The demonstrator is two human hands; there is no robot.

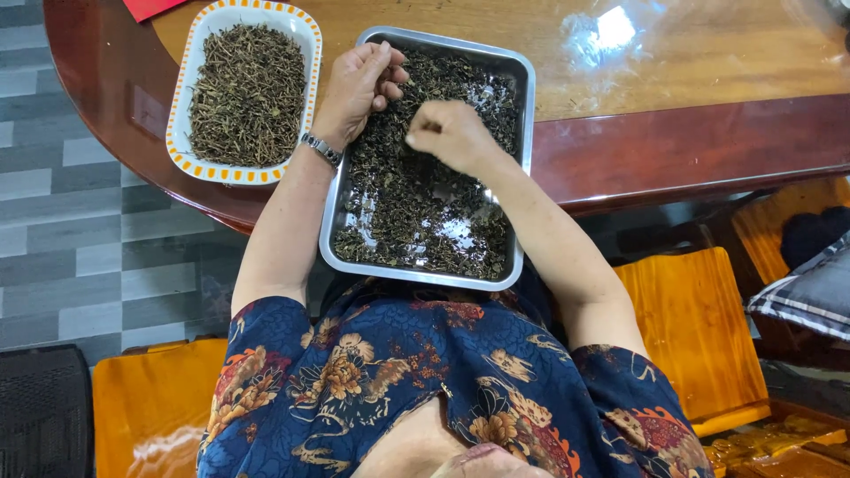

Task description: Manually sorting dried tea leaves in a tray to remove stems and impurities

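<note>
Person seated at a round, glossy wooden desk (691,80), viewed from above the head. A rectangular metal tray (528,106) sits at the near edge of the desk, directly in front of the person, its near end overhanging the rim toward the lap. The tray carries a thin, uneven layer of dark dried leaves (416,212), with bare metal showing through in patches. The left hand (359,84) rests at the far left corner of the tray, palm turned partly up, fingers curled loosely inward; whether it holds any leaves cannot be told. A metal wristwatch (320,149) sits on that wrist. The right hand (452,133) hovers over the middle of the tray's far half, fingers drawn together with thumb against fingertips, pinching at a small bit of the leaf material; what lies between the tips is too small to make out. The two hands are near each other but apart. Just left of the tray, and not clearly touching it, a white rectangular dish with an orange-patterned rim (177,115) lies near the desk's left edge, heaped with finer dried stalks (248,93), brownish-green. The person wears a dark blue floral top (398,389). Orange wooden chairs (699,327) stand at either side, over a grey tiled floor (88,239).
</note>
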